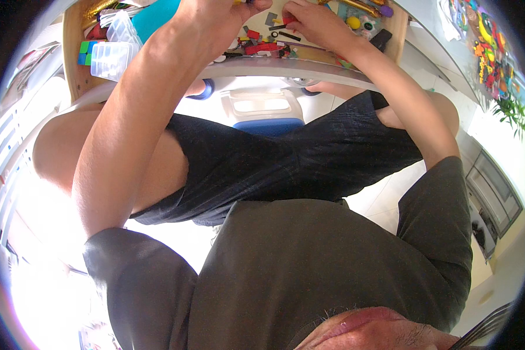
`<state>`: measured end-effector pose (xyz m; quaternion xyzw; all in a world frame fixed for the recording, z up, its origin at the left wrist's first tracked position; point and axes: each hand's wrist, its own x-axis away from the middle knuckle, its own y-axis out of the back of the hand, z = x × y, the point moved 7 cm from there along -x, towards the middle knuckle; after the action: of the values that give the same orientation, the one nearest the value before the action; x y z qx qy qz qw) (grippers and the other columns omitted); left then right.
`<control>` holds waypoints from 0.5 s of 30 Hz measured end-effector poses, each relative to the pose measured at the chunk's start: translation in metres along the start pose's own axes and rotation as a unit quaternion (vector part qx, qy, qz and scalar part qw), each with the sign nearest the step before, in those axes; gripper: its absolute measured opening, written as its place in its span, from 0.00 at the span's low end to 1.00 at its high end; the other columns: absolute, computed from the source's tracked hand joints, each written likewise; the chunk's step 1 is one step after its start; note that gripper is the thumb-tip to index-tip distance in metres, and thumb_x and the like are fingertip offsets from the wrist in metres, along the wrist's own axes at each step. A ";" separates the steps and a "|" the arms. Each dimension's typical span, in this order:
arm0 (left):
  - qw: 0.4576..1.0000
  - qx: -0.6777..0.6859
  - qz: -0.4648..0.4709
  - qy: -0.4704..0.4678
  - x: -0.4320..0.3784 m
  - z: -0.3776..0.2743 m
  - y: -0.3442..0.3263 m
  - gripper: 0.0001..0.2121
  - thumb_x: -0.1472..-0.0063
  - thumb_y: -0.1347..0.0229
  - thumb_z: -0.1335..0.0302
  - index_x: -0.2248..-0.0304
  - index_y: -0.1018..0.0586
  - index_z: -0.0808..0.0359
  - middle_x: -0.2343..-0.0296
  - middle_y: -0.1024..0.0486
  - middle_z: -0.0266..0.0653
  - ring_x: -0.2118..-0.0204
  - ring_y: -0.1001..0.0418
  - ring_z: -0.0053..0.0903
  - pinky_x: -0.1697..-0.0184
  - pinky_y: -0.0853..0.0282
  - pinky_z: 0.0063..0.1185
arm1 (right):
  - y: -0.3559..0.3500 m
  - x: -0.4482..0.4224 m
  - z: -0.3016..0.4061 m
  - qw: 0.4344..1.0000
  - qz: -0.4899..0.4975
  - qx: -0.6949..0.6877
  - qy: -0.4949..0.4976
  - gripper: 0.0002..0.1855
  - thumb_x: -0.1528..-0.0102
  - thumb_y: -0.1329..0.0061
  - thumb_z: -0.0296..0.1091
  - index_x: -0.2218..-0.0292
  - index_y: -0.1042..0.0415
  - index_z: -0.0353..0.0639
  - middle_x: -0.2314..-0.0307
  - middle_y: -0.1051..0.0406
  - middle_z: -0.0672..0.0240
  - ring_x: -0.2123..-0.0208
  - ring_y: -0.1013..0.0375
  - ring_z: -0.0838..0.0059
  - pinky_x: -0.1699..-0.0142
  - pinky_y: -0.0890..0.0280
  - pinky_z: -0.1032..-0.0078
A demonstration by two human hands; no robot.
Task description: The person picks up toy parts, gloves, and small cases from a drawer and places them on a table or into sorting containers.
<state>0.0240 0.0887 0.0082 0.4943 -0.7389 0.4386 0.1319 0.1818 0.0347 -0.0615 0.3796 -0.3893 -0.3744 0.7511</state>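
Observation:
At the top edge, my left hand [229, 13] is partly cut off, and a bit of yellow and dark material shows by its fingers, so its hold cannot be told. Farther right, my right hand [317, 24] pinches a small red piece [289, 21] at its fingertips. Between the hands lie a grey plastic plate [271, 19] and dark bar-shaped pieces [289, 36]. Nearer me, a pile of red, black, grey and white toy building pieces [262, 47] spreads along the near side of the surface.
Clear plastic compartment boxes [113, 60] and a blue-and-green block [86, 52] stand at left by a teal sheet [155, 19]. A yellow ball [353, 22] and a small white figure [368, 25] lie at right. Below the table edge is a white-and-blue container [267, 113].

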 end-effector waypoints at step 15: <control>1.000 -0.015 -0.003 0.010 0.001 0.004 -0.001 0.11 0.29 0.55 0.71 0.64 0.23 0.68 0.69 0.23 0.37 0.69 0.27 0.21 0.66 0.30 0.17 | -0.006 0.003 -0.004 1.000 -0.028 0.005 -0.013 0.06 0.41 0.52 0.29 0.63 0.31 0.37 0.69 0.28 0.52 0.64 0.24 0.50 0.61 0.30 0.58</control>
<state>0.0253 0.0848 0.0074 0.4900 -0.7427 0.4316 0.1482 0.1851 0.0310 -0.0676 0.3893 -0.3899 -0.3979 0.7336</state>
